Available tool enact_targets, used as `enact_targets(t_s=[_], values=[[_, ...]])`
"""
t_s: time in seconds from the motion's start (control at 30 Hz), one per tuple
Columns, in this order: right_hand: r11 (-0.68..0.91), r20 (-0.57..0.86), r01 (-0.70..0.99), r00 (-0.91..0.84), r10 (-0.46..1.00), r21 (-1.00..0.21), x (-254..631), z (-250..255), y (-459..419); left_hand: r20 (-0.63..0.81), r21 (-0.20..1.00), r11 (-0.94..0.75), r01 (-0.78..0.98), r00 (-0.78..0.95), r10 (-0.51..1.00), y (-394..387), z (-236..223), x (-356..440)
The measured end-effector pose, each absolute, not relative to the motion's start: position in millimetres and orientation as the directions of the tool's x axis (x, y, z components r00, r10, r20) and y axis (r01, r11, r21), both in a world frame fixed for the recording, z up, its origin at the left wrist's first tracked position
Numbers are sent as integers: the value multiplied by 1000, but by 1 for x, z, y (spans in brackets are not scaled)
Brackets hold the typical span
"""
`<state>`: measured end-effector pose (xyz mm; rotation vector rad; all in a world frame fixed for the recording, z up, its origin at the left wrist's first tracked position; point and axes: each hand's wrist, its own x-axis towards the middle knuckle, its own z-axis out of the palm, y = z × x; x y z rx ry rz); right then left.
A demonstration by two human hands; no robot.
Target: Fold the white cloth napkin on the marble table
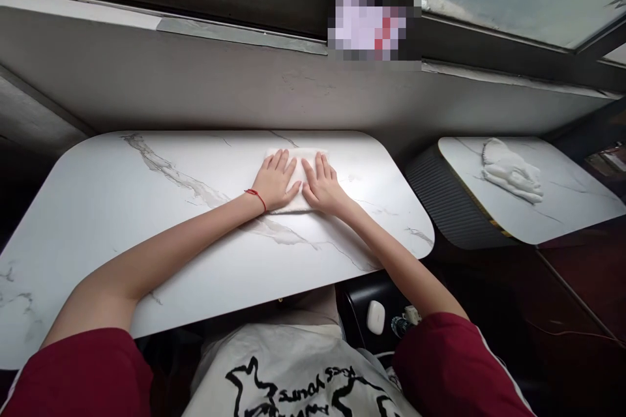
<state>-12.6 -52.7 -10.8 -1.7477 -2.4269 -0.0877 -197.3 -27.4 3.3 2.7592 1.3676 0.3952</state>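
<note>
A folded white cloth (299,203) lies flat on a white marble-patterned table (186,260). My left hand (276,180), with a red string bracelet at the wrist, presses palm down on the cloth's left part. On its right part rests my right hand (323,186), also palm down. The fingers of both hands are stretched out and point toward the far edge. Between the two thumbs a strip of the cloth shows; the hands cover much of the rest.
To the right stands a smaller marble-topped cabinet (562,208) with a ribbed grey side, carrying a crumpled white cloth (511,172). A wall (235,94) and windows rise behind the table. Below its right end, a white case (375,317) sits on a black surface.
</note>
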Motion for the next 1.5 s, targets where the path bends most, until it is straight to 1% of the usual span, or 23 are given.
enact_targets(t_s=[0.2,0.37,0.6,0.73,0.9,1.03,1.2,1.33,1.43,1.5], values=[[369,205,927,-349,914,-67,-38,-11,-5,234,147,-530,835,491,839,6,5,-220],[375,270,921,-337,902,-106,-46,-15,8,217,133,-504,854,471,855,14,7,-227],[373,267,922,-337,903,-100,-57,-13,24,238,150,-485,862,445,863,27,6,-235],[385,253,918,-353,901,-92,-60,-12,31,241,135,-463,876,424,873,30,6,-239],[403,271,909,-365,891,-102,-58,-15,32,248,146,-456,878,414,876,29,6,-237],[393,260,914,-357,897,-99,-61,-15,26,227,157,-449,880,410,883,23,8,-236],[423,215,903,-399,892,-78,-64,-8,14,195,87,-438,895,415,889,6,10,-236],[451,177,890,-434,884,-69,-66,-1,-3,171,76,-429,900,412,895,-14,11,-236],[416,134,908,-405,904,-58,-74,0,-24,141,84,-441,893,428,893,-35,15,-238],[386,131,921,-376,917,-59,-83,-3,-43,124,76,-451,889,440,889,-55,17,-240]])
